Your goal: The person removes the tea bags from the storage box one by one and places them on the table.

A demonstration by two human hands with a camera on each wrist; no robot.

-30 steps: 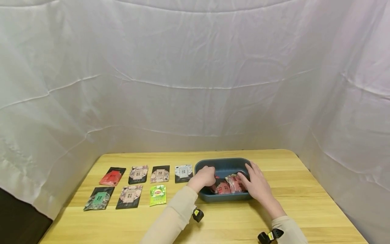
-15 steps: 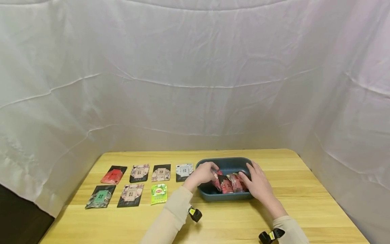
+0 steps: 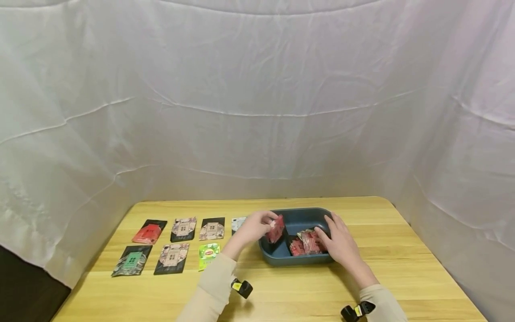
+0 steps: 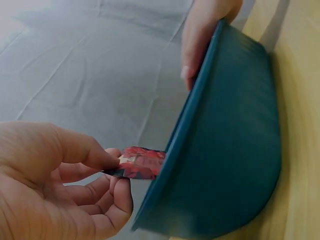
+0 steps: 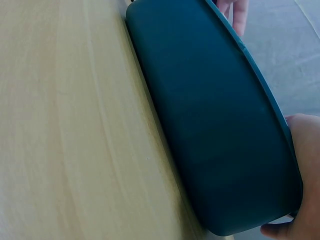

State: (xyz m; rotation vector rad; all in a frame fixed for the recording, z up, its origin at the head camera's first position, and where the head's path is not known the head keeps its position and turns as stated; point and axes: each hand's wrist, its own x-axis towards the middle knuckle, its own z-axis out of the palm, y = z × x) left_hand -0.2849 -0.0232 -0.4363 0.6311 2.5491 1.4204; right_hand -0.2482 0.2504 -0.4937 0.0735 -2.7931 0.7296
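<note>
My left hand [image 3: 252,227] pinches a red tea bag sachet [image 3: 276,229] between thumb and fingers, above the left end of a dark blue plastic bin [image 3: 299,260]. In the left wrist view the sachet [image 4: 142,163] juts from the fingertips toward the bin's rim, and its far end is hidden behind it. My right hand [image 3: 342,241] holds the bin's right end, thumb inside and other fingers along the wall; the right wrist view shows this hand [image 5: 307,167] at the end wall. Several red and dark sachets [image 3: 311,243] lie inside the bin near the right thumb.
Left of the bin, tea sachets lie in two rows: a red one [image 3: 149,231], a green-labelled one [image 3: 132,260], a yellow-green one [image 3: 208,255] and several floral black ones. A white sachet [image 3: 237,223] is partly behind my left hand. Pale cloth [image 3: 257,147] surrounds the wooden table [image 3: 314,295].
From down inside the bin, my left hand has risen and moved left, lifting the red tea bag sachet away from the others. The right hand has stayed at the bin's right end.
</note>
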